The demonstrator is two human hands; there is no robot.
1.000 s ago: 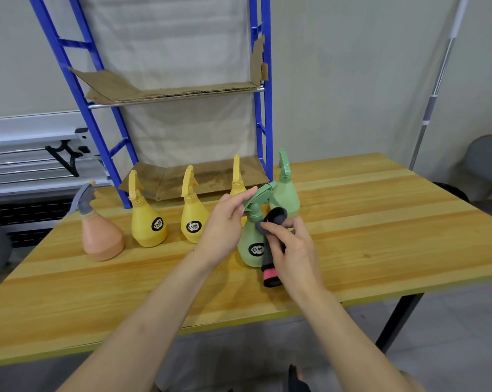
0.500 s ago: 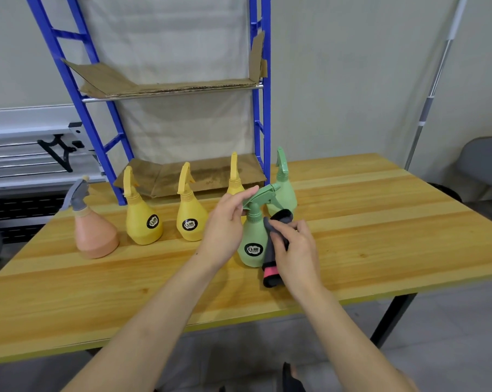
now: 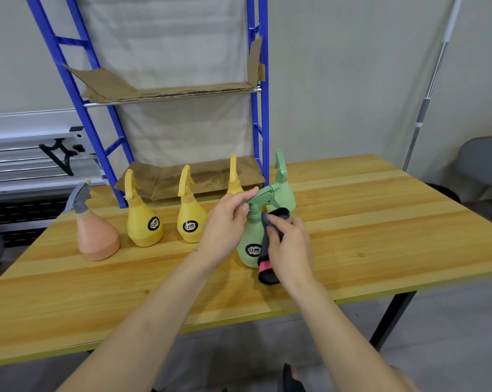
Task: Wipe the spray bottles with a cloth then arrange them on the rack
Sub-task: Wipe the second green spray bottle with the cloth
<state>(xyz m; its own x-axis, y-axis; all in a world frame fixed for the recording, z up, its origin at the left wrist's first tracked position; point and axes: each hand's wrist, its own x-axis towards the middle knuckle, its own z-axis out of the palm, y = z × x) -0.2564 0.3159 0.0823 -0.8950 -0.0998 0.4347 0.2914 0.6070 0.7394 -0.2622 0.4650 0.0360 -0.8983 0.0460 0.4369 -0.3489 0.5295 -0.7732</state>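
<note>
The task looks barely begun: all six spray bottles stand on the wooden table (image 3: 380,222), and the blue metal rack (image 3: 257,114) with cardboard-lined shelves holds none. The left hand (image 3: 225,224) pinches the trigger head of the near pale-green plastic spray bottle (image 3: 250,239), steadying it, while the right hand (image 3: 291,247) grips a dark grey cloth with a pink band (image 3: 267,261) against its side. Five bottles appear to await wiping.

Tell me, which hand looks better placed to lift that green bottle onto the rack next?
Probably the left hand: it already pinches the green bottle's spray head, while the right hand holds the cloth against it.
</note>
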